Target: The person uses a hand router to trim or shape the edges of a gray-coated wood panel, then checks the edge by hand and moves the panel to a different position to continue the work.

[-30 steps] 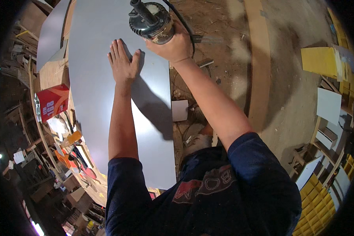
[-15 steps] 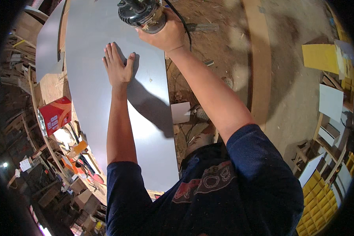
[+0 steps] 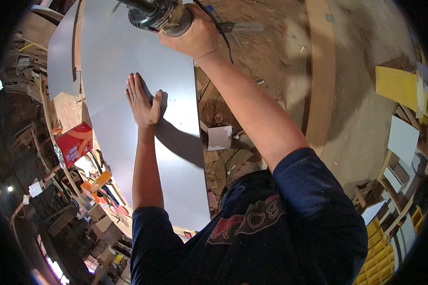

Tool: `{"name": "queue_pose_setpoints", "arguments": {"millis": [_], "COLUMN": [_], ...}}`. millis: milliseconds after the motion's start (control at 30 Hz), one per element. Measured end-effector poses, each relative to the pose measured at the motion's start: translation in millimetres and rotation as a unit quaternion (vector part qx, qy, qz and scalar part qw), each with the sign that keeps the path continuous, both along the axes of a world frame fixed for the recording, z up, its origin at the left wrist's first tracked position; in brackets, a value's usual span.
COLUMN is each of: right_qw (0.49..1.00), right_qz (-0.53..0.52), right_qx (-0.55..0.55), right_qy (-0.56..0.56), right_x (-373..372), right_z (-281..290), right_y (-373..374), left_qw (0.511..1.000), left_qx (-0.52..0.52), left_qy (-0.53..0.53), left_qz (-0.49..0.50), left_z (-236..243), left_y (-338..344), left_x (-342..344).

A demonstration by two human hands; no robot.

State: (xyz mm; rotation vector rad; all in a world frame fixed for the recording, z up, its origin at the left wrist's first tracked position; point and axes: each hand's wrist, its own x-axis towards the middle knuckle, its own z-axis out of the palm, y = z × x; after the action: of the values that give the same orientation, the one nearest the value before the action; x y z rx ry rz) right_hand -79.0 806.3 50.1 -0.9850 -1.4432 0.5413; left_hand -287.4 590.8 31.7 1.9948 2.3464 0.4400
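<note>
A long grey-white panel (image 3: 116, 52) stretches out in front of me. My left hand (image 3: 143, 105) lies flat on it, fingers stretched forward and thumb apart, holding nothing. At the far right edge of the panel, my right hand (image 3: 198, 39) is wrapped round a black, dusty corded power tool (image 3: 150, 16). The top of the picture cuts off part of this tool, and its exact kind and working end cannot be made out. Its dark cord (image 3: 223, 38) hangs past my right wrist.
A red box (image 3: 76, 144) and an orange item (image 3: 100, 180) sit among tools left of the panel. Another pale panel (image 3: 62, 52) lies farther left. A long board (image 3: 321, 71) runs along the dusty floor at right, with yellow panels (image 3: 398, 85) and white boards (image 3: 403, 137) beyond.
My left hand has slid nearer to me along the panel, still flat. The right hand keeps its hold on the power tool, which sits slightly higher and farther left in view.
</note>
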Motion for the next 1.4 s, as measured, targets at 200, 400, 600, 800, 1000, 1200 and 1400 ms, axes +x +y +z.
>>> {"name": "queue_pose_setpoints", "arguments": {"millis": [200,400,600,800,1000,1200,1400], "right_qw": [1.000,1.000,0.999,0.995,0.998,0.996,0.998], "right_qz": [0.010,0.017,0.020,0.065,-0.007,0.015,-0.018], "right_qx": [-0.005,-0.013,-0.033,-0.076,-0.058,-0.091,-0.061], "right_qy": [0.005,0.008,0.010,0.027,-0.021,-0.014,-0.003], "right_x": [-5.1,-7.9,-5.7,-5.5,-5.7,-6.1,-12.8], "right_z": [3.1,5.3,9.5,18.0,20.3,18.1,16.0], "right_y": [33.6,50.3,50.8,48.0,48.0,48.0,79.1], "left_qw": [1.000,1.000,1.000,1.000,1.000,0.999,1.000], "left_qx": [-0.010,-0.006,-0.016,-0.002,-0.003,-0.005,-0.007], "left_qy": [-0.008,-0.010,0.002,-0.007,-0.012,-0.012,-0.015], "left_qz": [0.013,0.009,0.014,0.016,0.018,0.029,0.027], "left_z": [5.5,8.6,7.6,9.4,12.9,11.7,16.0], "left_y": [0.7,3.9,6.5,5.4,7.9,4.1,9.8], "left_x": [3.9,6.1,5.6,5.8,9.2,9.3,11.2]}}
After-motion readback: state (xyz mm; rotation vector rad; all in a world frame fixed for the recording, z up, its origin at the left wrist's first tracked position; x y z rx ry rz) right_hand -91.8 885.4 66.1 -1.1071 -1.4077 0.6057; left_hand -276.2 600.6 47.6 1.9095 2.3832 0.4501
